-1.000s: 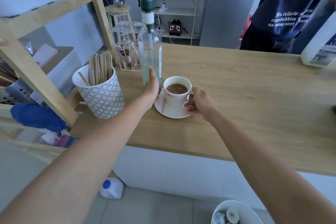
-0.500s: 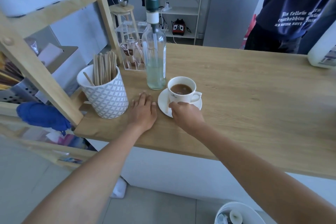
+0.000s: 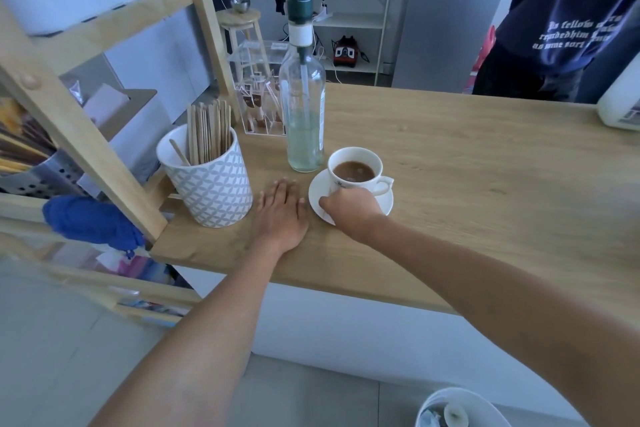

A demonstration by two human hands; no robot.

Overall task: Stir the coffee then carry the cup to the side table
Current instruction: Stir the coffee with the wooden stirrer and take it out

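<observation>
The cup (image 3: pixel 356 168) of coffee stands on its white saucer (image 3: pixel 384 206) near the front left part of the wooden table (image 3: pixel 485 191), just in front of and beside a tall glass bottle (image 3: pixel 304 114) with a green pump top. The right hand (image 3: pixel 349 208) rests on the near rim of the saucer, fingers curled down over the edge and up against the cup's near side; whether it actually grips the saucer or only touches it cannot be told, since the fingertips are hidden under the hand. The left hand (image 3: pixel 282 215) lies flat and open on the table just left of the saucer, palm down, holding nothing. No stirrer is in the cup or in either hand, while a patterned mug (image 3: pixel 211 189) full of wooden stir sticks (image 3: pixel 207 130) stands just left of the left hand. Judged from this, the stirring step does not look under way; the hands seem placed either to steady the saucer or to begin lifting it. If stirring is still owed, the next move calls for the free left hand to draw one stick from the mug while the right hand keeps the saucer still. If the carry comes next, it calls for a level, firm hold under the saucer, as the coffee sits fairly high in the cup and the bottle stands close by. No side table can be identified with certainty.
</observation>
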